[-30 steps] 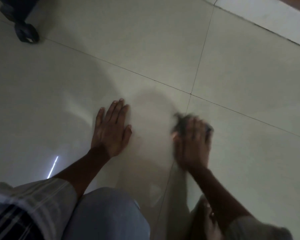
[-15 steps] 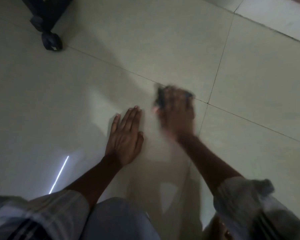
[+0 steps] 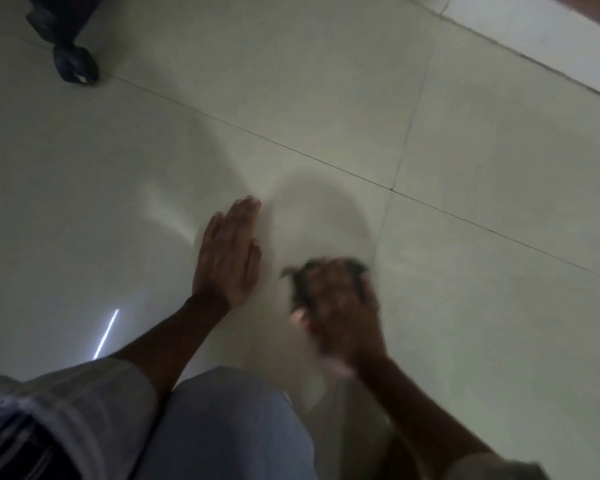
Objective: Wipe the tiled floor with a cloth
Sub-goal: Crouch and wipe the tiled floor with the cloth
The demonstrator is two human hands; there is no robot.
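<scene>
Cloth: dark, crumpled, motion-blurred, on pale tiled floor near a grout line | under right hand, edges showing past the fingers; grip unclear from blur | left hand: flat on floor, fingers straight, just left of cloth | dark caster: far left.

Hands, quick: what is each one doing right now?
Left hand: open, flat on the tiled floor, holding nothing.
Right hand: blurred, over a dark cloth on the floor; grip cannot be told.
</scene>
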